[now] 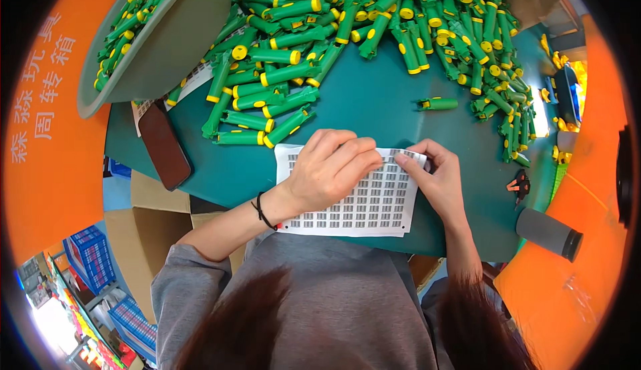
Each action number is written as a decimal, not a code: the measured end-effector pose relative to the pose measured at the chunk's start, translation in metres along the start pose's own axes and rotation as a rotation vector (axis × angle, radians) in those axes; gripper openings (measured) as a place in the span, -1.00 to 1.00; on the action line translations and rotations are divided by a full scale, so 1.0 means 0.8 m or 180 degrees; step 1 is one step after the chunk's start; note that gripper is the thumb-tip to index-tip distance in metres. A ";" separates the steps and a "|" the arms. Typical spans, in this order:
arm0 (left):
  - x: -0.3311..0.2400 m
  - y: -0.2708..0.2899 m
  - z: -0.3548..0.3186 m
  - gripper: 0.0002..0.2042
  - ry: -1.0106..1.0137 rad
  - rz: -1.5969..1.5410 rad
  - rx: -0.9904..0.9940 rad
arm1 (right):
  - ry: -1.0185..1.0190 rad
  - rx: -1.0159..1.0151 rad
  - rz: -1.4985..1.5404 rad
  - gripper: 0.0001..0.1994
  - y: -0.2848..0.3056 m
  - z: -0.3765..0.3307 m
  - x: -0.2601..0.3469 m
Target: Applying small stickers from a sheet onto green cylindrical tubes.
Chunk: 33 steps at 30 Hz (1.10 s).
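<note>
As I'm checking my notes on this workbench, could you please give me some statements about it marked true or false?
1. The right hand touches the printed paper. True.
2. The left hand is inside the basin. False: the left hand is over the printed paper.
3. One green tube lies apart from the heap. True.
4. The grey cylinder lies left of the printed paper. False: the grey cylinder lies right of it.
5. The basin holds green and yellow pieces. True.

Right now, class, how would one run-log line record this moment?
left hand: over sheet; right hand: holding sheet's upper-right corner; tubes: heaped beyond sheet; bin: upper left
</note>
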<state>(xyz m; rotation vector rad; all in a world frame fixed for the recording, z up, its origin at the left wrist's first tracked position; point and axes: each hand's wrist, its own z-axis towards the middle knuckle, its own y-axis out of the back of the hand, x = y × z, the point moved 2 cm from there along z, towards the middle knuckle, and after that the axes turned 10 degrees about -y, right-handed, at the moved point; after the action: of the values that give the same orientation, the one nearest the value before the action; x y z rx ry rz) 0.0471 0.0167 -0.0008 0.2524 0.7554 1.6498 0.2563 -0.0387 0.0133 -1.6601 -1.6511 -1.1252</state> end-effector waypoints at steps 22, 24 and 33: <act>0.005 0.041 0.056 -0.13 0.0907 -0.1842 -0.0512 | 0.0372 0.0407 0.1152 -0.71 0.002 0.002 0.021; 0.000 0.035 0.056 -0.12 0.1172 -0.2069 -0.0410 | 0.0432 0.0523 0.1225 -0.70 -0.013 -0.003 0.017; 0.010 0.031 0.050 -0.42 0.2682 -0.2946 -0.0666 | 0.1300 0.0790 0.1413 -0.58 -0.017 -0.012 0.007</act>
<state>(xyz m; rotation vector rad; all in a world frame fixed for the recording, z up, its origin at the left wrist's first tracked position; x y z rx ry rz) 0.0475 0.0364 0.0427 -0.8842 1.0785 0.8683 0.2405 -0.0427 0.0205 -1.4248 -1.0511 -0.9152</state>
